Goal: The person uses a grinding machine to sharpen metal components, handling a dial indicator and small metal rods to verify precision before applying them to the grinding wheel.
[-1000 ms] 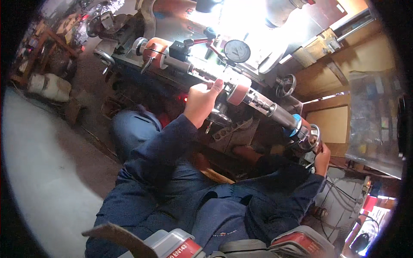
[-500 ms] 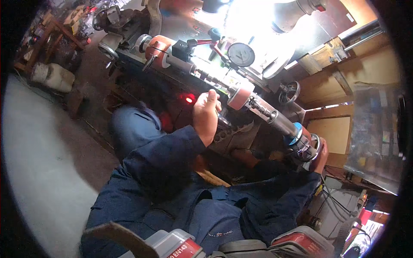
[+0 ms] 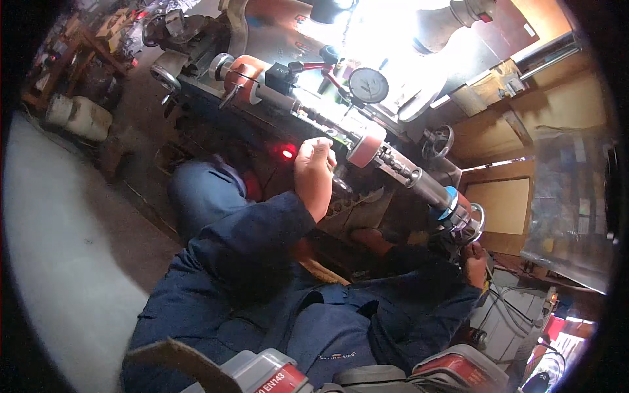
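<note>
My left hand [image 3: 316,173] is closed in front of the machine bench, thumb uppermost. What its fingers wrap round is hidden; a shiny metal part [image 3: 341,184] shows just beside it. At the right, my right hand [image 3: 474,263] has its fingers curled at the lower rim of a metal handwheel [image 3: 481,219]. This wheel sits at the end of a grey cylindrical spindle [image 3: 429,188] with a blue ring [image 3: 449,202]. Further left along the same line is an orange-pink block [image 3: 365,149]. Above it, a round dial gauge [image 3: 368,86] is held on a red-and-black jointed arm [image 3: 308,66].
An orange housing [image 3: 246,73] with a small knob stands at the machine's left end. Another handwheel [image 3: 441,139] is behind the spindle. Bright lamp light washes out the back. Cables [image 3: 508,298] hang at the lower right, and a white container [image 3: 82,118] lies at the far left.
My right hand has moved down and slightly left, from the handwheel's right side to its lower rim. The left hand stays almost where it was.
</note>
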Available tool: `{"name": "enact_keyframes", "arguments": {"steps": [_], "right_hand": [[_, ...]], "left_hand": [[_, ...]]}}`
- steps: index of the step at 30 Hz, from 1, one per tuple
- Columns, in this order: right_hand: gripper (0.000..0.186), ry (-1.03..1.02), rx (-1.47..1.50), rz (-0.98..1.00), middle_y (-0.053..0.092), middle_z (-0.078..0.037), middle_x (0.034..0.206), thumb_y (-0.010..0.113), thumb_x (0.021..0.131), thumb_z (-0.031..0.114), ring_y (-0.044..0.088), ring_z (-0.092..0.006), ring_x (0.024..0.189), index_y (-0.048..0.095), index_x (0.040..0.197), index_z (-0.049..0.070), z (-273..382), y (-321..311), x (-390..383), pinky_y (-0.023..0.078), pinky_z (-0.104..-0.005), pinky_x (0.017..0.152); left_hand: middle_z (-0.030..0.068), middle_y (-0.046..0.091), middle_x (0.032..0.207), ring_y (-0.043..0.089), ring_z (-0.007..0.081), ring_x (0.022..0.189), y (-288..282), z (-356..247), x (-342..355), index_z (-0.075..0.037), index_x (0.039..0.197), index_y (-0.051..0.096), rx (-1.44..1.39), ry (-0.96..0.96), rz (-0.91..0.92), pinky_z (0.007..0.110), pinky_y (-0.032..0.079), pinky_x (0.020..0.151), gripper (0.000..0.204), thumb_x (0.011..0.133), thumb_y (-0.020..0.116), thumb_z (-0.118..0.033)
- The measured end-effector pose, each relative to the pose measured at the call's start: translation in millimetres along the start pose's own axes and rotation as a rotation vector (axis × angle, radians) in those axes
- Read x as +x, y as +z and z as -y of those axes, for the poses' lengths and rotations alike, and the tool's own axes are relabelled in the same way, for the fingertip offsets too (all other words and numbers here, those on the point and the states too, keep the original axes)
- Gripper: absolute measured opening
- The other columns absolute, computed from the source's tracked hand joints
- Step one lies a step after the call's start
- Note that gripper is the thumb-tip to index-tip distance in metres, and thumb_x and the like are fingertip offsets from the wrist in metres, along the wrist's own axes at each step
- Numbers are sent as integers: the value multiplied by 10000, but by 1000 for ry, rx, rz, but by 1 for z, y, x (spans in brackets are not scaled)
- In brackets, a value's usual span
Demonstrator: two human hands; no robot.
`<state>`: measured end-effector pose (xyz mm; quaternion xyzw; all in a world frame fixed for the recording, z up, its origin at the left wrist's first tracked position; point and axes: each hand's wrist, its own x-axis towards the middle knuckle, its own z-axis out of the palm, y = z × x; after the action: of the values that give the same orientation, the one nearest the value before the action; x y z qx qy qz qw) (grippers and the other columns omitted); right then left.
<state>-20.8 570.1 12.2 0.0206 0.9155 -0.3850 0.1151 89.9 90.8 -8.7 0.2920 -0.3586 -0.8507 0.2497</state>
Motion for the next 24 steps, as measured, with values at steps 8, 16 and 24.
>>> {"name": "enact_keyframes", "arguments": {"steps": [8,16,24], "right_hand": [[282,-175,441,-15,641,-9,939,543,1036,261,559,-93,859,633,1084,-1,60,7,3,440,-248,763],[373,-198,429,-72,668,-50,997,531,1037,328,611,-130,895,651,1099,-20,66,5,42,493,-283,816],[259,-109,462,39,629,-17,932,492,1027,261,597,-114,830,634,1022,45,65,23,64,488,-248,753]], "left_hand": [[-28,511,726,369,40,482,-1,0,2,-58,1065,544,-4,-45,-44,208,259,388,190,988,520,-230],[-39,512,730,358,17,460,0,-3,3,-78,1066,528,-34,-110,-91,193,259,369,161,991,532,-221],[-11,547,839,399,22,491,-1,1,5,-35,1114,523,98,-54,-46,186,325,418,236,1011,547,-246]]}}
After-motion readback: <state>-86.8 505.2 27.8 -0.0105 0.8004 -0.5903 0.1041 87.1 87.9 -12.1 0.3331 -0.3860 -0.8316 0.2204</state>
